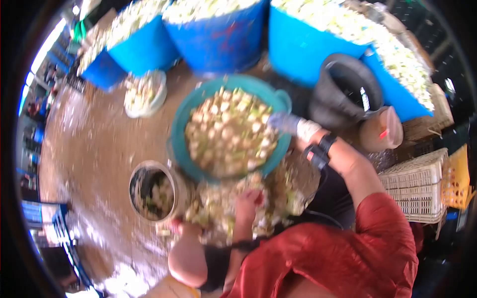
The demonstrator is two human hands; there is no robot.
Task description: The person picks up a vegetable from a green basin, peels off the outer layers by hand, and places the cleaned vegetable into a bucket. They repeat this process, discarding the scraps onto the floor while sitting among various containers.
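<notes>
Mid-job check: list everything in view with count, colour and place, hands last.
Teal basin: one, centre, full of pale cut vegetable pieces.
Blue tubs: about four, along the top, heaped with pale produce.
White bowl: one, left of the basin.
Round pot: one, pale rim and dark inside, lower left, holding a few pieces.
Black bucket: one, upper right.
Brown jug: one, beside the bucket.
White crates: stacked, right edge.
Trimmings pile: one, pale green, on the lap.
Right hand: gloved, at the basin rim.
Left hand: on the trimmings pile; grip blurred.
</notes>
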